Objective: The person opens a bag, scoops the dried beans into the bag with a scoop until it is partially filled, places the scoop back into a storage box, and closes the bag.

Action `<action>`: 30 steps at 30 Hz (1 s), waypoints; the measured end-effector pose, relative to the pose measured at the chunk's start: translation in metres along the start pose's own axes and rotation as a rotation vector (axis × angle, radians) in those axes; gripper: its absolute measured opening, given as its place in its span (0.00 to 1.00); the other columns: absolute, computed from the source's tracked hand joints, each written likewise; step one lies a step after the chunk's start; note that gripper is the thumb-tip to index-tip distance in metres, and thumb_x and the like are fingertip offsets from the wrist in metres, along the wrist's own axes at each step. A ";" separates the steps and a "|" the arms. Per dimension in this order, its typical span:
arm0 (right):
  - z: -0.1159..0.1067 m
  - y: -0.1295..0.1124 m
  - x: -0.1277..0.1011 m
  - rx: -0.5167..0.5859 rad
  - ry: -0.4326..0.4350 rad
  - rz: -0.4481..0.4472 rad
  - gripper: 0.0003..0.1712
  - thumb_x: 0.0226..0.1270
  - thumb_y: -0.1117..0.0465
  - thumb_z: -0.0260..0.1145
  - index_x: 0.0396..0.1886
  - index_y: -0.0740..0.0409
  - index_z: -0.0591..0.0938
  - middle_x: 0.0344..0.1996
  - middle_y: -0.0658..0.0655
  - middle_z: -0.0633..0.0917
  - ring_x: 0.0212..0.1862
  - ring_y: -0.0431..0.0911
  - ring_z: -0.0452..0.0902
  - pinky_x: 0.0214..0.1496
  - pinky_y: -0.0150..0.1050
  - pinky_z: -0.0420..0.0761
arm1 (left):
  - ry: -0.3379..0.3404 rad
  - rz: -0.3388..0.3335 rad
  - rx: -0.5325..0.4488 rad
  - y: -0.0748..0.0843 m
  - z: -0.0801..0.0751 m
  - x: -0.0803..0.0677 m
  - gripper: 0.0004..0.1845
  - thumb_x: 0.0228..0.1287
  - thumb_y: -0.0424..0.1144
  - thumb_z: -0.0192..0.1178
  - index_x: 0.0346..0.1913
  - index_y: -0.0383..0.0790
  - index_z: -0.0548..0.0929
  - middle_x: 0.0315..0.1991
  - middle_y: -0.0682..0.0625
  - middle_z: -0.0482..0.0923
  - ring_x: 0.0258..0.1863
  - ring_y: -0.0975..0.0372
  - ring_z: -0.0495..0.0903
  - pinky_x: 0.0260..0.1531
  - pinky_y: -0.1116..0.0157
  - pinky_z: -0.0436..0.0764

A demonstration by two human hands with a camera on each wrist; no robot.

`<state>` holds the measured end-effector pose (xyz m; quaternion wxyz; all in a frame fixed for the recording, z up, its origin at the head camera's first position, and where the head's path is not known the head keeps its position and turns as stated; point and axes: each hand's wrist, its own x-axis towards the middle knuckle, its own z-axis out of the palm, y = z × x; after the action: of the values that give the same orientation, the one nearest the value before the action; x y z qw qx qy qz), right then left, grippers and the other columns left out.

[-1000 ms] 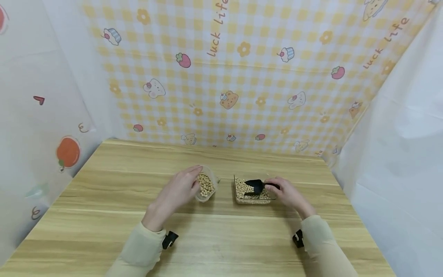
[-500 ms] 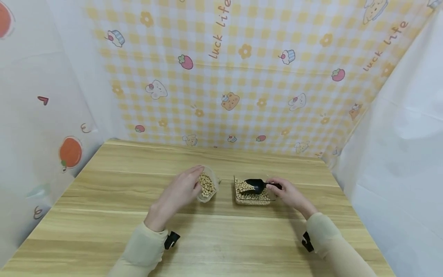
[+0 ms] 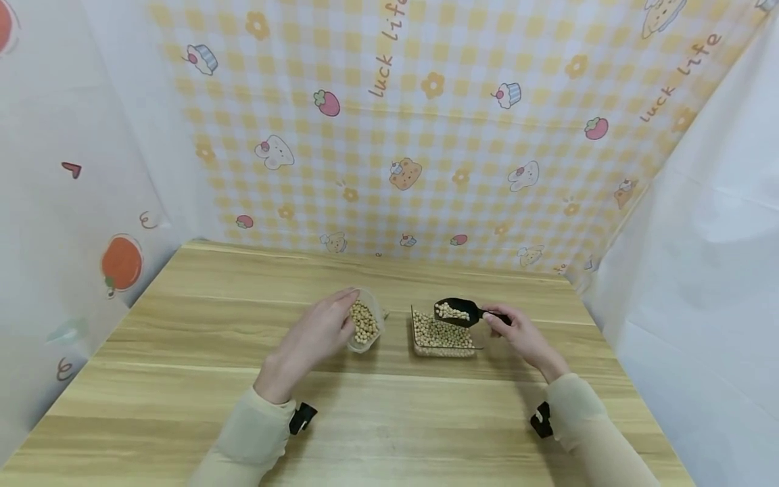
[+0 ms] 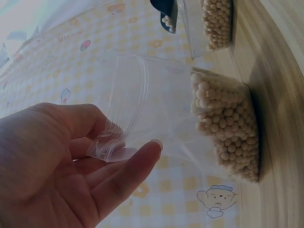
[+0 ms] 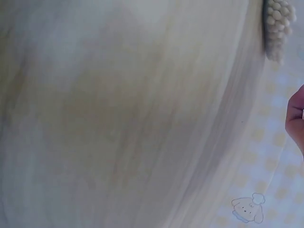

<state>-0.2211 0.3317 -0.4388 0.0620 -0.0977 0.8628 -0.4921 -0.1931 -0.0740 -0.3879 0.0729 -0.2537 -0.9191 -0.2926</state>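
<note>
My left hand (image 3: 310,338) holds a clear plastic cup (image 3: 367,325) tilted on the table, partly filled with pale beans; in the left wrist view the fingers (image 4: 118,175) curl around the cup (image 4: 156,118) near its rim. My right hand (image 3: 517,333) grips the handle of a black scoop (image 3: 458,312) loaded with beans, held just above a clear rectangular tray of beans (image 3: 443,336). The scoop's tip (image 4: 164,10) shows at the top of the left wrist view beside the tray (image 4: 209,23). The right wrist view shows mostly blurred table and a bit of the tray (image 5: 278,28).
The wooden table (image 3: 182,352) is enclosed by a yellow checked backdrop (image 3: 426,135) behind and white sheets at left (image 3: 73,169) and right (image 3: 700,237). Cup and tray sit side by side at the table's centre.
The right hand has lifted the scoop out of the tray's beans, now filled and level above the tray. The left hand and cup have stayed put.
</note>
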 end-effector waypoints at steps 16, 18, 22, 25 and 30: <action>0.006 -0.040 -0.009 0.146 0.092 -0.102 0.24 0.76 0.56 0.55 0.61 0.71 0.73 0.27 0.59 0.74 0.30 0.46 0.71 0.36 0.36 0.78 | 0.032 0.024 0.004 0.003 0.002 0.005 0.26 0.62 0.27 0.55 0.64 0.24 0.71 0.65 0.33 0.69 0.24 0.63 0.69 0.38 0.63 0.77; 0.009 -0.051 -0.012 0.097 0.103 -0.111 0.23 0.76 0.56 0.55 0.60 0.68 0.75 0.27 0.61 0.74 0.30 0.49 0.71 0.34 0.35 0.76 | 0.037 0.023 -0.002 0.003 0.003 0.005 0.25 0.63 0.27 0.55 0.64 0.24 0.72 0.65 0.33 0.69 0.21 0.64 0.66 0.34 0.64 0.77; 0.018 -0.072 -0.013 0.032 0.112 -0.142 0.21 0.75 0.55 0.57 0.59 0.65 0.77 0.27 0.65 0.75 0.29 0.51 0.70 0.31 0.36 0.74 | 0.063 0.032 -0.003 0.004 0.005 0.004 0.25 0.62 0.26 0.54 0.63 0.23 0.73 0.64 0.33 0.70 0.26 0.62 0.72 0.34 0.65 0.77; 0.027 -0.088 -0.011 0.000 0.095 -0.184 0.20 0.75 0.55 0.57 0.58 0.63 0.78 0.28 0.62 0.76 0.29 0.51 0.70 0.30 0.38 0.73 | 0.084 0.040 -0.002 0.004 0.006 0.004 0.25 0.61 0.25 0.54 0.63 0.23 0.73 0.63 0.33 0.71 0.33 0.58 0.76 0.36 0.64 0.77; 0.044 -0.111 -0.008 -0.047 0.079 -0.259 0.18 0.75 0.57 0.57 0.57 0.61 0.80 0.34 0.57 0.79 0.29 0.51 0.71 0.32 0.37 0.74 | 0.111 0.052 0.003 0.003 0.007 0.005 0.25 0.60 0.25 0.54 0.62 0.23 0.74 0.62 0.32 0.72 0.46 0.53 0.78 0.40 0.62 0.78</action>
<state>-0.1928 0.2421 -0.3655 -0.0385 -0.1901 0.8561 -0.4790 -0.1953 -0.0657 -0.3910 0.1318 -0.2608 -0.9072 -0.3027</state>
